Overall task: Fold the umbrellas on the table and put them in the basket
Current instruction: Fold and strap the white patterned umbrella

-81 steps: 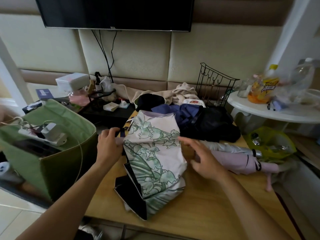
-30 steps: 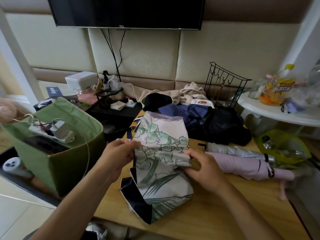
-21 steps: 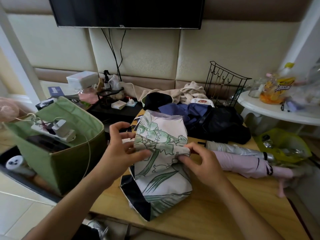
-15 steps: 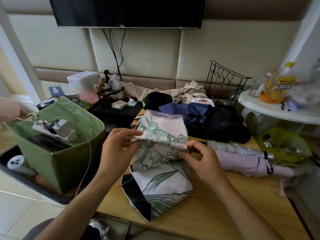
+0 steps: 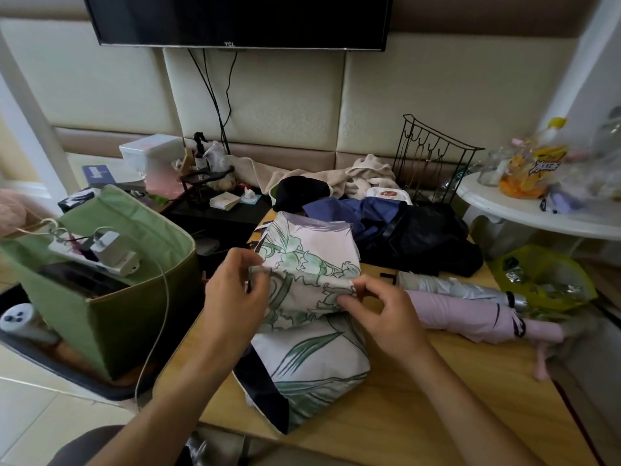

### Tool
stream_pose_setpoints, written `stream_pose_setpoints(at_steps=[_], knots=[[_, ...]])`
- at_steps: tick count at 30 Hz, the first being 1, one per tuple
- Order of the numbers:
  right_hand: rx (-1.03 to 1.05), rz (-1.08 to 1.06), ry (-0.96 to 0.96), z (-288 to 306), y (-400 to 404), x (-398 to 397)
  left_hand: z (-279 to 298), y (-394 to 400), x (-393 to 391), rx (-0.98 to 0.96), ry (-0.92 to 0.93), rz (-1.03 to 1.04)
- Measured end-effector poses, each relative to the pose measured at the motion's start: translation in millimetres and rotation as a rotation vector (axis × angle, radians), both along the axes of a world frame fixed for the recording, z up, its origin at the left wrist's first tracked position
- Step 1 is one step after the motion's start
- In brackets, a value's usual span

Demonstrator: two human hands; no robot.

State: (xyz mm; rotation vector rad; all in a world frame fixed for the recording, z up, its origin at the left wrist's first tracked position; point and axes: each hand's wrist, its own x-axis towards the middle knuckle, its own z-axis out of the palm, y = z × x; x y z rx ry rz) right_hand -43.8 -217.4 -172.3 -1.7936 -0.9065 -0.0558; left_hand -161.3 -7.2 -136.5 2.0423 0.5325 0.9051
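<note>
the floral umbrella (image 5: 304,317) lies on the wooden table (image 5: 420,408) with its canopy loose and its dark-edged hem toward the person. across its middle the left hand (image 5: 235,297) pinches the left edge of a raised fold, thumb and fingers clamped on the cloth. the right hand (image 5: 383,314) pinches the same fold at its right end, fingertips closed on the fabric. this double grip looks meant to gather the slack panels into one pleat so the canopy can be wrapped tight around the shaft. folding seems about midway: below the grip the cloth is spread wide and flat.

just right of the right hand lie a pink umbrella (image 5: 470,314) and, beyond it, a silver umbrella (image 5: 450,287), both already rolled slim, side by side and touching. they wait on the table, not yet stored.

left of the left hand, off the table edge, stands the green basket (image 5: 111,314), open-topped, with a power strip (image 5: 100,253) resting over its mouth. that could get in the way of dropping umbrellas in.

beyond the grip sits a heap of dark blue and black fabric (image 5: 396,230); whether it is another umbrella i cannot tell.
</note>
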Motion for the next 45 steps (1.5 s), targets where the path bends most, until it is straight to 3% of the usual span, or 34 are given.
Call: stream_pose_setpoints(at_steps=[2,4,7,11,15,26,32,38,45], knots=[[-0.035,-0.013,-0.015,-1.3,3.6,0.0,-3.6,-4.3,0.8,0.271,0.066,0.05],[-0.075,-0.007,-0.04,-1.4,6.0,0.2,-4.0,-12.2,1.9,0.488,0.04,-0.062],[-0.109,0.019,-0.087,-0.9,6.4,-0.9,-8.8,-23.0,8.3,0.586,0.06,-0.221],[-0.009,0.029,-0.032,1.8,3.8,-6.4,-17.1,-26.4,12.9,0.495,0.072,-0.275],[0.052,0.009,-0.191,4.6,1.5,-6.5,-15.3,-29.1,9.7,0.398,-0.021,-0.289],[0.056,0.01,-0.163,10.1,-0.2,-13.5,-17.2,-34.6,6.3,0.428,-0.059,-0.325],[0.097,0.04,-0.002,10.8,-1.6,-13.7,-18.4,-38.2,6.1,0.472,-0.048,-0.314],[0.33,0.127,0.21,15.7,-5.1,-10.2,-19.4,-39.9,5.5,0.511,-0.043,-0.263],[0.112,0.118,-0.007,18.1,-7.8,-13.5,-19.2,-43.3,3.7,0.617,-0.129,-0.257]])
